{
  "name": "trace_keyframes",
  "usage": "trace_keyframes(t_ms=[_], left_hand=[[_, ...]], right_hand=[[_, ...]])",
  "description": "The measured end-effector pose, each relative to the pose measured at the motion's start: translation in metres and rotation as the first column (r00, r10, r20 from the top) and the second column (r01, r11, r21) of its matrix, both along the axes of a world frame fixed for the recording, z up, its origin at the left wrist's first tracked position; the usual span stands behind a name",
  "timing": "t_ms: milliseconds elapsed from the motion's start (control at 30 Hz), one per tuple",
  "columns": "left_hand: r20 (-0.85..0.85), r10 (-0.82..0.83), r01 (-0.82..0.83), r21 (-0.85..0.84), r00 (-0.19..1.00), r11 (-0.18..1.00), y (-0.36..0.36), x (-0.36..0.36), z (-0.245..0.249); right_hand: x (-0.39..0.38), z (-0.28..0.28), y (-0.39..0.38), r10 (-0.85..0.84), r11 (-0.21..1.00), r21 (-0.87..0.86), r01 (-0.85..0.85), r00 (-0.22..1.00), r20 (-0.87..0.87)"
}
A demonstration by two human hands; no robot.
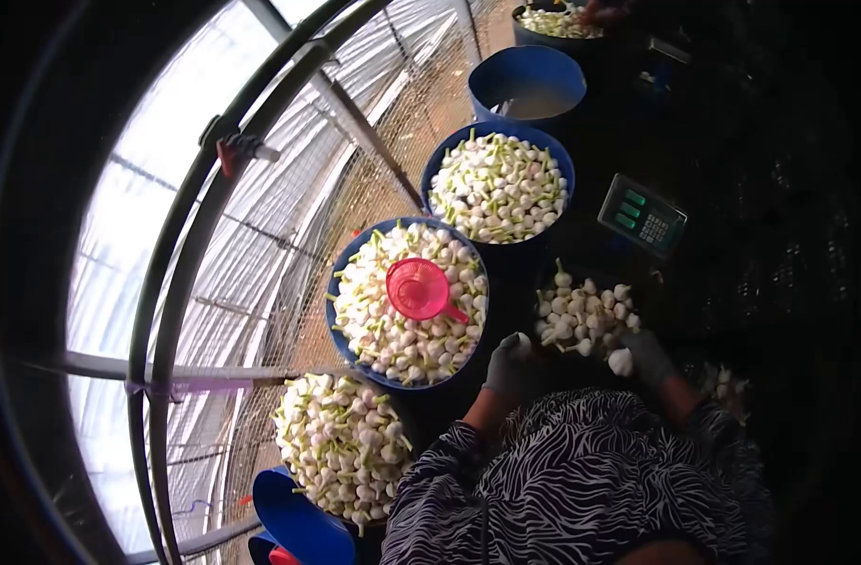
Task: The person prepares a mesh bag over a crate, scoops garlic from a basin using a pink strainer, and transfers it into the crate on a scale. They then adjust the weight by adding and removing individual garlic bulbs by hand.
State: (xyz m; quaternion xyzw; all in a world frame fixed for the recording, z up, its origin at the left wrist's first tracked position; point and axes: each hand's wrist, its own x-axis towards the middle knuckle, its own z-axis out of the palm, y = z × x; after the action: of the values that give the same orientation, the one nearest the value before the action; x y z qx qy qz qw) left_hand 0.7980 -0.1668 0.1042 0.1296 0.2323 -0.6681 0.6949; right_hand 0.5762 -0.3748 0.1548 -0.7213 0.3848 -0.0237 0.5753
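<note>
My left hand [512, 367], in a grey glove, is closed around a pale garlic bulb [522, 345] that shows at its fingertips. It is just right of the blue tub heaped with bulbs. In front of me lies a pile of garlic bulbs [581, 315], some with short green stems. My right hand [648, 360], also gloved, is at the pile's right edge, its fingertips among the bulbs and partly lost in shadow. One larger garlic bulb [621, 363] sits right beside that hand. I cannot tell whether the right fingers grip a bulb.
A pink strainer [418, 289] rests on the garlic in a blue tub [333, 315]. Another full tub [570, 169] and a blue tub with little inside [527, 58] stand beyond. A lit scale display [642, 217] is at right. More garlic [341, 443] is heaped at left.
</note>
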Motion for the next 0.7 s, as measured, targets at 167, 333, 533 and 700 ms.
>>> trace_keyframes(t_ms=[167, 333, 533, 700], left_hand=[[0.429, 0.308, -0.406, 0.157, 0.849, 0.9, 0.07, 0.036, -0.06], [0.343, 0.484, -0.589, 0.358, 0.805, 0.725, 0.141, 0.092, -0.061], [0.574, 0.24, -0.558, 0.476, 0.782, 0.679, 0.202, 0.126, -0.017], [0.604, 0.208, -0.639, 0.713, 0.769, 0.289, 0.261, 0.129, -0.073]], right_hand=[[0.138, 0.057, 0.035, 0.183, 0.904, 0.409, -0.125, 0.977, -0.106], [0.227, 0.05, 0.099, 0.432, 0.752, 0.51, -0.418, 0.897, 0.098], [0.268, 0.06, 0.117, 0.572, 0.819, -0.308, -0.484, 0.734, 0.367], [0.185, 0.02, 0.0, 0.109, 0.953, 0.256, -0.16, 0.973, 0.202]])
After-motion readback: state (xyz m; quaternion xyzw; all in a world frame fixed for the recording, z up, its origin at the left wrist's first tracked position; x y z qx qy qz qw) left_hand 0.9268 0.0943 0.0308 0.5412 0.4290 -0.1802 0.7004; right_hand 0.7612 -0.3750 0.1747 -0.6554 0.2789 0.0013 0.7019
